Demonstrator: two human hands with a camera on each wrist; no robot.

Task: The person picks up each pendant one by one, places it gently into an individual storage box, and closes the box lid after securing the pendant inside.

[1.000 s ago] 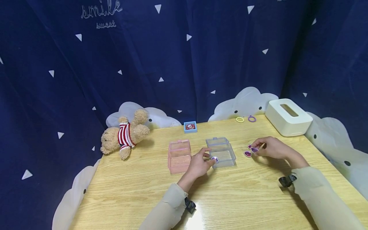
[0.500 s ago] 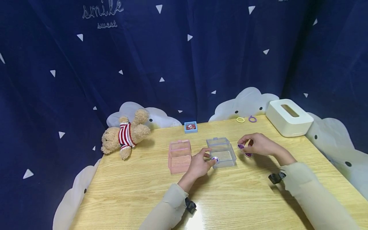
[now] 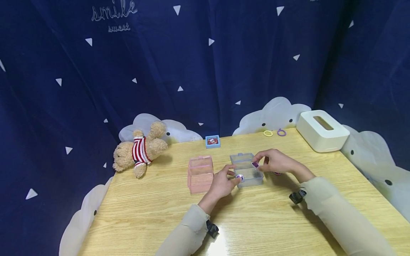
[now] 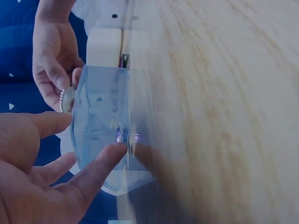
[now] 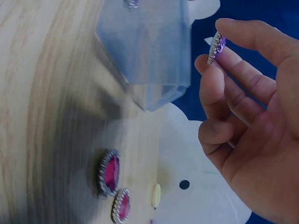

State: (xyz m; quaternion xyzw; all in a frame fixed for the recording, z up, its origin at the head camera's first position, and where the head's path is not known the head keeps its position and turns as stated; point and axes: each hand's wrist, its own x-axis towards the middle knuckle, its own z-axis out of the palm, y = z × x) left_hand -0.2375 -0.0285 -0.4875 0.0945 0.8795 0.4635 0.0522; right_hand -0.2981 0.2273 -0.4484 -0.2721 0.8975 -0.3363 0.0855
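The right hand [image 3: 278, 162] is pinching a purple gem [image 3: 255, 165] between thumb and fingertips, holding it over the clear plastic box [image 3: 246, 170]. The left hand [image 3: 223, 182] is steadying that box at its near left corner, fingers curled against the wall beside a small purple gem [image 3: 239, 176]. Two more purple gems [image 5: 113, 184] are lying on the wooden table [image 3: 160, 213], just right of the box. A pink box [image 3: 200, 174] is sitting just beside the left hand.

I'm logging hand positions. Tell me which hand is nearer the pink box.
Left. The left hand rests just right of the pink box, at the clear box. The right hand is beyond the clear box, pinching a purple gem.
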